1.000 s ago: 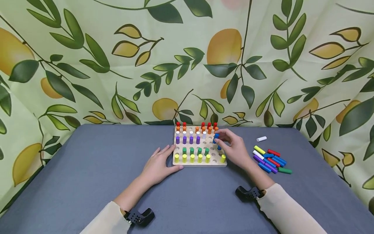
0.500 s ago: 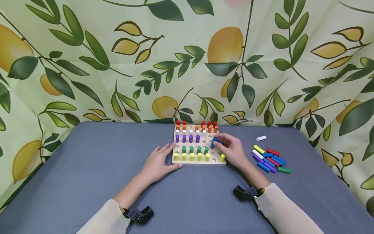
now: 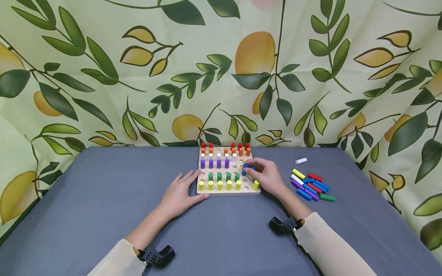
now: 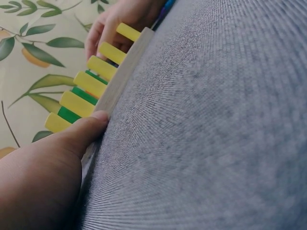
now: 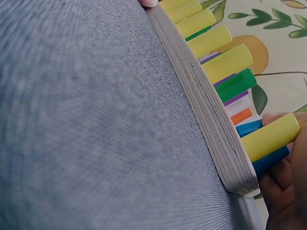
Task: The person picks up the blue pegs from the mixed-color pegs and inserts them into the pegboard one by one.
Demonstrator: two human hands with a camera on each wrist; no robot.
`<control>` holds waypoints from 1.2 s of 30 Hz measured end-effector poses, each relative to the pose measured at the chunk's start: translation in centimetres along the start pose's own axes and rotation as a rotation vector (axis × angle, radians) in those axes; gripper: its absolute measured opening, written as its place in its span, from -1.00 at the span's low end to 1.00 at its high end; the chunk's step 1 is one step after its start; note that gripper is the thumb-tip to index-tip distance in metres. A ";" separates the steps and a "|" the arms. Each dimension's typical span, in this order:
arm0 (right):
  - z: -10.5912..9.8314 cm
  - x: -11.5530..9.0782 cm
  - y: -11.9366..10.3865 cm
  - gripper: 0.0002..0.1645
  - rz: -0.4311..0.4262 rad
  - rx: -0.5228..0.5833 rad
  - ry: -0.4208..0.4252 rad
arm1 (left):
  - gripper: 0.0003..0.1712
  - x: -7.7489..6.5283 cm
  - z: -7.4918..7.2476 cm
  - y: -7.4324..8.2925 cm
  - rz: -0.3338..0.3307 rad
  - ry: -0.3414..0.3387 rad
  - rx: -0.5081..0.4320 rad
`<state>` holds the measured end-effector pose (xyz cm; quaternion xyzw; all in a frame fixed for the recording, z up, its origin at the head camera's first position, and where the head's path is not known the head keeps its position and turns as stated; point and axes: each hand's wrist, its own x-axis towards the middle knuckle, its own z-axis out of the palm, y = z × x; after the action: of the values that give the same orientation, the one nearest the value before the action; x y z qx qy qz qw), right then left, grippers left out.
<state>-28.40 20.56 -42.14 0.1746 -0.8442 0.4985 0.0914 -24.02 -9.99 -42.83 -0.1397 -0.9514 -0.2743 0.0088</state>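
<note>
Well, the right hand [image 3: 268, 177] pinches a blue peg [image 3: 244, 170] in its grip; I'd ease it straight down. The left hand [image 3: 177, 194], fingers spread, should steady the board [image 3: 228, 193].

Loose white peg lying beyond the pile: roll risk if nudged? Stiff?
Likely to roll if pushed side-on: the white peg is a cylinder lying on its side, apart from the pile. The cloth looks ribbed close up, so it may slow the roll. Probably stiff: similar pegs stand straight in the board.
</note>
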 end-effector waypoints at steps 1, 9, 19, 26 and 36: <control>0.0 0.1 -0.1 -0.76 -0.002 -0.006 -0.003 | 0.01 0.0 -0.1 -0.1 0.002 0.006 0.005; -0.4 0.5 -0.8 -0.77 0.016 -0.036 -0.018 | 0.01 0.2 -0.4 0.2 0.004 0.006 0.015; -1.2 0.6 -1.2 -0.78 0.020 -0.128 -0.046 | 0.02 0.5 -0.2 0.6 0.008 -0.001 0.015; -1.3 0.7 -1.4 -0.78 -0.031 -0.240 -0.073 | 0.02 0.4 -0.2 0.4 -0.009 -0.003 0.021; -1.0 0.8 -1.3 -0.84 -0.080 -0.325 -0.101 | 0.01 0.2 0.0 0.1 -0.008 0.001 0.029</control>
<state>-28.68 20.69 -40.34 0.2155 -0.9097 0.3419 0.0956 -24.14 -9.83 -42.77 -0.1359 -0.9557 -0.2607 0.0101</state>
